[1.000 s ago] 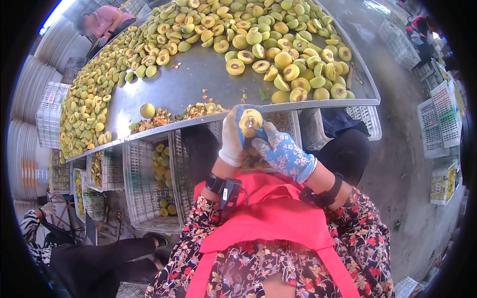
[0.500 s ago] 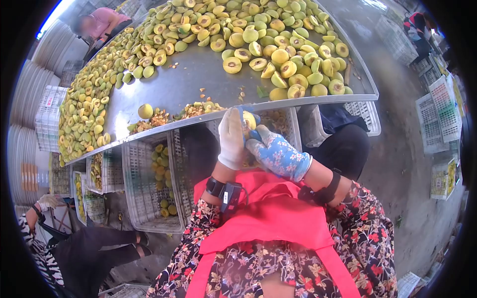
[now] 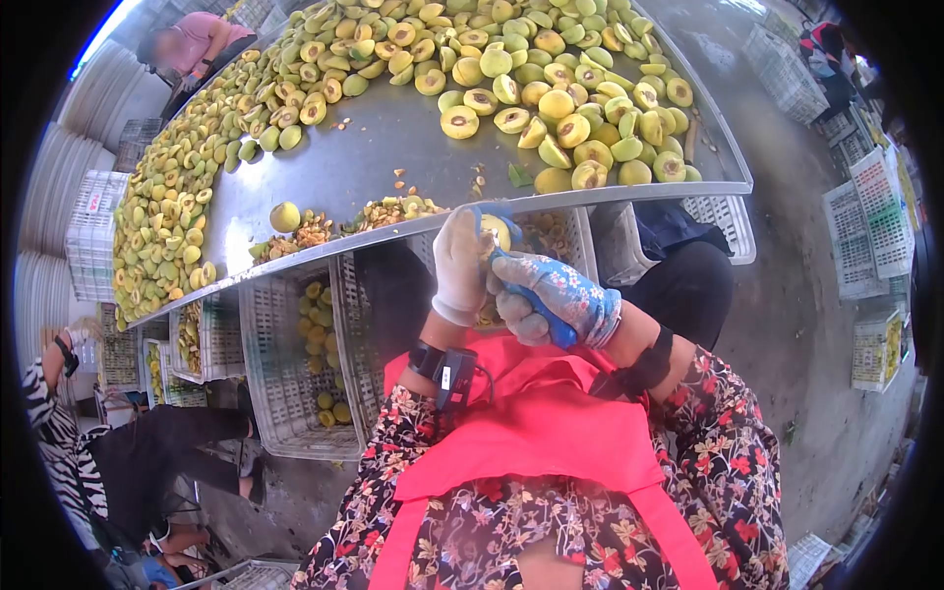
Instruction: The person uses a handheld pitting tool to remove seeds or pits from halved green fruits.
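Just below the table's front edge, my left hand (image 3: 460, 265), in a white glove with blue on its fingers, is closed around a yellow-green apricot-like fruit (image 3: 497, 232). My right hand (image 3: 560, 300), in a blue flowered glove with grey fingertips, is wrapped round a blue-handled tool (image 3: 559, 328). The tool's working end is at the fruit, mostly hidden by my fingers. On the metal table (image 3: 364, 157) lie many similar fruit halves (image 3: 590, 128), several showing brown pits. Loose pits and scraps (image 3: 393, 212) are heaped along the near edge.
A plastic crate (image 3: 295, 393) with fruit stands below the table to the left. Another crate (image 3: 615, 246) holding dark cloth is beside my right knee. A co-worker in striped sleeves (image 3: 74, 433) sits at lower left, another person (image 3: 192, 44) at upper left. Crates (image 3: 875, 206) are stacked at right.
My right hand has turned and drawn slightly down, showing the blue handle below its fingers. The fruit stays in my left hand. The striped-sleeved co-worker's arm has risen.
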`<state>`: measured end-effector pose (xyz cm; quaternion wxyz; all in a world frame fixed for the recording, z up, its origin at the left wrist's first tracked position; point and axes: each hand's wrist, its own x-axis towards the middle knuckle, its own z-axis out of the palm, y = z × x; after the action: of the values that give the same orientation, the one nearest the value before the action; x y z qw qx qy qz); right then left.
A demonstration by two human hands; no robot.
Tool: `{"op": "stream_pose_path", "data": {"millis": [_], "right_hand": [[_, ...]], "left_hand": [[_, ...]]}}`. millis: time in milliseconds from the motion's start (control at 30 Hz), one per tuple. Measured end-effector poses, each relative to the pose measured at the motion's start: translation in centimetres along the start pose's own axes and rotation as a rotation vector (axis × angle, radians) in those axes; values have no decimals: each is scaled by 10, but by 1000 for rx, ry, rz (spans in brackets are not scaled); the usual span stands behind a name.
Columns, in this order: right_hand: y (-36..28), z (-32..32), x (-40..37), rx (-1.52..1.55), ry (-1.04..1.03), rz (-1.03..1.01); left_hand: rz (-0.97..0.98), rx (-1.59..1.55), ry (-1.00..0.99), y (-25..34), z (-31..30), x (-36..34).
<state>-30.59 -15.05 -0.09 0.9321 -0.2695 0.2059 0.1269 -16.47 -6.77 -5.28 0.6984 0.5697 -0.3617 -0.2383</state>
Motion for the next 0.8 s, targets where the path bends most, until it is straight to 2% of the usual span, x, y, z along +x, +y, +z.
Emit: {"op": "stream_pose_path", "data": {"millis": [33,133,200,267,300,400,433,533,567,600,633,667,700,733,767,800], "right_hand": [[1,4,2,15,9,-6],[5,6,8,47,21,-25],[8,8,12,-18,57,-97],[14,13,16,-157,129,-231],[17,10,20,-132,149,-231],[23,8,26,-201,241,-293],[26,9,26,-692,384,-490],[31,-13,35,-761,364,-601],[29,-20,30,-965,403,-677],[26,-33,27,-1175,356,-688],[27,-50,27,-1329,319,-780],[25,-57,27,-1402,349,-722],[24,-63,27,-1476,375,-662],[25,-63,26,-1452,487,-429],[27,-64,27,-1454,496,-497],[29,-66,26,-1455,509,-554]], "left_hand": [[49,91,65,-6,2,0],[31,38,143,-16,1,0],[-114,-215,136,-7,4,0],[-210,-305,200,-13,5,2],[-257,-351,232,-15,6,4],[-247,-350,224,-16,11,5],[-418,-719,303,-31,4,10],[-470,-601,297,-41,1,15],[-382,-448,322,-18,8,13],[-293,-291,360,-16,5,15],[-248,-194,397,-24,-7,16],[-185,-90,446,-36,-24,20],[-229,-115,428,-10,-31,17],[-272,-139,410,16,-37,14],[0,48,462,-12,-65,14],[77,95,505,-14,-87,5]]}}
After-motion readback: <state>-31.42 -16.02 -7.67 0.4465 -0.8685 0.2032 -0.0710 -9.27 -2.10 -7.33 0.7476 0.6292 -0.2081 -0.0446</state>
